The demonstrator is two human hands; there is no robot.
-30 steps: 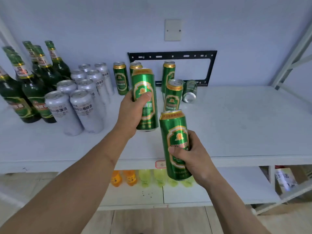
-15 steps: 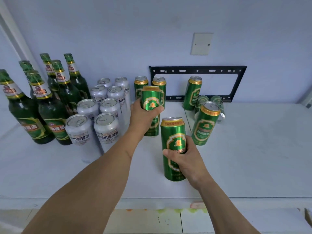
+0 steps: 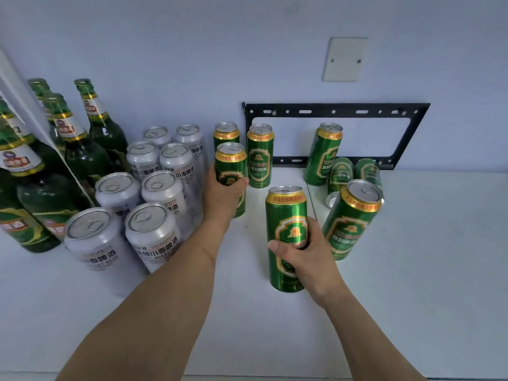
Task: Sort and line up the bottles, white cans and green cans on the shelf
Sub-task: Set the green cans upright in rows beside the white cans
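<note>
My left hand (image 3: 224,195) grips a green can (image 3: 230,167) standing just in front of two green cans (image 3: 259,155) at the back of the white shelf (image 3: 426,257). My right hand (image 3: 308,257) grips another green can (image 3: 286,229), upright on the shelf nearer to me. Several white cans (image 3: 154,199) stand in two rows left of my left hand. Green bottles (image 3: 79,149) stand at the far left. More green cans stand at the right: one upright (image 3: 351,218) beside my right hand, one (image 3: 324,152) at the back, two lying down (image 3: 354,174).
A black metal bracket (image 3: 336,110) is fixed to the wall behind the cans, with a white wall plate (image 3: 345,59) above it. A white shelf post (image 3: 16,86) slants across the bottles at the left. Bare shelf surface stretches to the right.
Both hands moved forward and down with their cans. The left can has gone in behind, close to the two back cans; the right can now stands on the shelf.
</note>
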